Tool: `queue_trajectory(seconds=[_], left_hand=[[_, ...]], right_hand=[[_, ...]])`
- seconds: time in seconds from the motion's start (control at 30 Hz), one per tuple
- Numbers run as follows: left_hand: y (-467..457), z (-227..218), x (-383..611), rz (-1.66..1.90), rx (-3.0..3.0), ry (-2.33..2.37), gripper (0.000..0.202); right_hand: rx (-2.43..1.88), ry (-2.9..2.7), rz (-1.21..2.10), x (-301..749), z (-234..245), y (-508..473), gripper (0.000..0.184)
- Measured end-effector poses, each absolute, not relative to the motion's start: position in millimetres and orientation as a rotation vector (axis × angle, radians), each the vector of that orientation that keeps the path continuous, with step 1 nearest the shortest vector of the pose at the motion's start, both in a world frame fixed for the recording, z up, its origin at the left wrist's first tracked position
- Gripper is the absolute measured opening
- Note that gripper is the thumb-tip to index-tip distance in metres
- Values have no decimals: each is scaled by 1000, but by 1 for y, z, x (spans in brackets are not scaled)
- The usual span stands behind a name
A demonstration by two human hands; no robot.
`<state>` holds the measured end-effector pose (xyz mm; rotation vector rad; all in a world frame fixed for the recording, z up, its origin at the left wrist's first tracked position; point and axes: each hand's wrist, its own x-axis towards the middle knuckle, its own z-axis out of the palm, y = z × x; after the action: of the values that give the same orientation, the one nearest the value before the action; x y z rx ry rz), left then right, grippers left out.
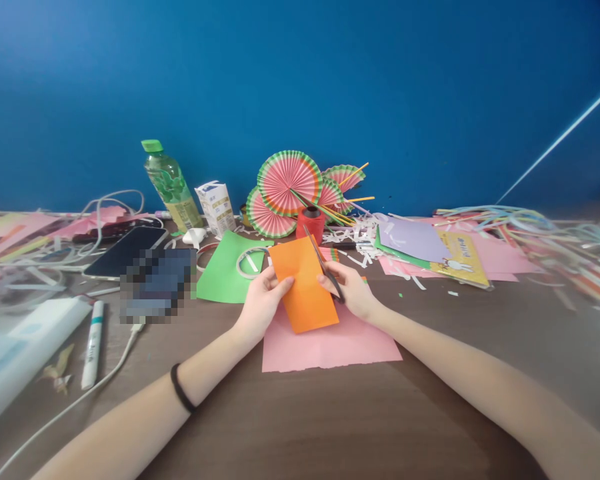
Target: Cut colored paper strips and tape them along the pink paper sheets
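My left hand pinches the left edge of an orange paper sheet and holds it up above the table. My right hand grips a pair of scissors whose blades point up and away along the sheet's right edge. Under both hands lies a pink paper sheet flat on the brown table. A black band sits on my left wrist.
A green sheet with a tape roll lies behind. Paper fans, a red spool, a green bottle and a small carton stand by the blue wall. Phones, cables and a marker are at left; paper stacks and strips at right.
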<state>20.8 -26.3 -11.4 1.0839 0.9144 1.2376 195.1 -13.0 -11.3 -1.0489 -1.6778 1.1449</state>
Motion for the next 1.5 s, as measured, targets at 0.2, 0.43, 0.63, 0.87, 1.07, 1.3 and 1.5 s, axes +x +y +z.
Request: queue_trajectory(seconds=[0.2, 0.43, 0.63, 0.87, 1.07, 1.3, 1.5], left_hand=[[-27, -9, 22, 1230, 1082, 925, 38], [-28, -10, 21, 1228, 1081, 924, 37], [-27, -12, 20, 1217, 1090, 900, 37], [-26, -13, 19, 1210, 1092, 903, 39], [-23, -14, 17, 1213, 1076, 900, 39], [-12, -9, 7, 1239, 1059, 1020, 38], [-6, 1, -2, 1235, 1099, 1092, 34]], right_hand=[[-1078, -1688, 1107, 196, -12, -13, 37], [-1080, -1647, 1142, 194, -9, -16, 34], [-1071, -1650, 1136, 194, -8, -15, 34], [-1097, -1655, 1113, 194, -4, -16, 34], [-1084, -1605, 1203, 196, -4, -14, 36], [-1050, -1679, 1297, 207, 3, -3, 34], [-1080, -1781, 1332, 218, 19, 3, 33]])
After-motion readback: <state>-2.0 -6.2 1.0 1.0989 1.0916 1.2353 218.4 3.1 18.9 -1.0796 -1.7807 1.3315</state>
